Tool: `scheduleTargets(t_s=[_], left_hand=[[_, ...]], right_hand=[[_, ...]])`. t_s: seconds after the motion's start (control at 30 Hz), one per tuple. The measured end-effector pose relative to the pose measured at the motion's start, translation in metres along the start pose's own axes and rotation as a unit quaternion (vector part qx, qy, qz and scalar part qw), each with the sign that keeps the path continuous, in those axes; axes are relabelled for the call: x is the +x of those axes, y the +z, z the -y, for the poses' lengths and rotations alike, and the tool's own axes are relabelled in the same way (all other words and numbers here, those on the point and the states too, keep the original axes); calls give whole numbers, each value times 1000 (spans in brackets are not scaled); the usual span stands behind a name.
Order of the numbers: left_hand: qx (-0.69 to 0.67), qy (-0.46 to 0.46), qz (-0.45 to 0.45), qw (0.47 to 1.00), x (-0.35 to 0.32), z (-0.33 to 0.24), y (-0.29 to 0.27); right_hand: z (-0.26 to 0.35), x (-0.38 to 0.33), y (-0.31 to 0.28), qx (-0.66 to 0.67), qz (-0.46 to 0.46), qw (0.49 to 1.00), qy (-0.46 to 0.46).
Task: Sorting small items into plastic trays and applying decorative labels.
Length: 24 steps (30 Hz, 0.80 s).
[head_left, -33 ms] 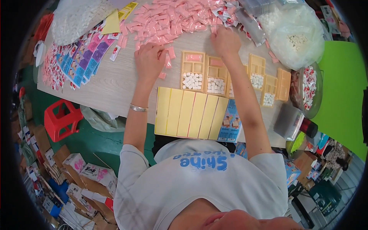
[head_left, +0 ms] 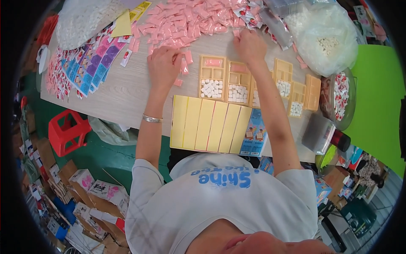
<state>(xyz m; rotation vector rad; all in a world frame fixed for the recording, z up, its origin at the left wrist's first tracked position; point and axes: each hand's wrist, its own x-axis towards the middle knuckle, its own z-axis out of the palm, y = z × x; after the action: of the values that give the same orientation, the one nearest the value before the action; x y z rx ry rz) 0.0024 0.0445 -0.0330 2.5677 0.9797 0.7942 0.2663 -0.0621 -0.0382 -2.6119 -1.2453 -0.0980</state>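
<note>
A heap of small pink sachets (head_left: 190,19) spreads over the far side of the table. At its near left edge is my left hand (head_left: 164,65), fingers curled together, with loose pink sachets (head_left: 184,67) beside it. Whatever those fingers hold is hidden. My right hand (head_left: 250,45) reaches to the heap's right end, its fingertips pinched at a pink sachet (head_left: 236,32). Below it, yellow compartment trays (head_left: 212,76) stand in a row, partly covered by my right forearm. White cube-like pieces (head_left: 212,88) fill their near compartments, and two trays show a pink sachet in the far one.
Yellow card strips (head_left: 207,125) and a blue printed card (head_left: 254,133) lie at the near edge. Printed cards (head_left: 95,63) fan out at left. On the right are a bag of white pieces (head_left: 327,46) and a clear bowl (head_left: 350,108). A red stool (head_left: 67,132) stands on the floor.
</note>
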Motion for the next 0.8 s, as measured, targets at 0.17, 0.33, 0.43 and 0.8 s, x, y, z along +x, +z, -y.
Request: scheduleTargets(t_s=[0.17,0.33,0.43,0.8], left_hand=[[-105,5,-147,984,0,-15,-4],[-296,-54,-104,948,-24,-60,-10],[-263,39,-94,959,-33,-96,-3],[-143,320,-93,932,-56,-163,12]], right_hand=[[-62,-24,-30,142,-150,967,-148],[-102,-68,-99,271,128,953,-37],[-120,-83,-88,217,101,959,-149],[-64,-171,-121,628,305,703,131]])
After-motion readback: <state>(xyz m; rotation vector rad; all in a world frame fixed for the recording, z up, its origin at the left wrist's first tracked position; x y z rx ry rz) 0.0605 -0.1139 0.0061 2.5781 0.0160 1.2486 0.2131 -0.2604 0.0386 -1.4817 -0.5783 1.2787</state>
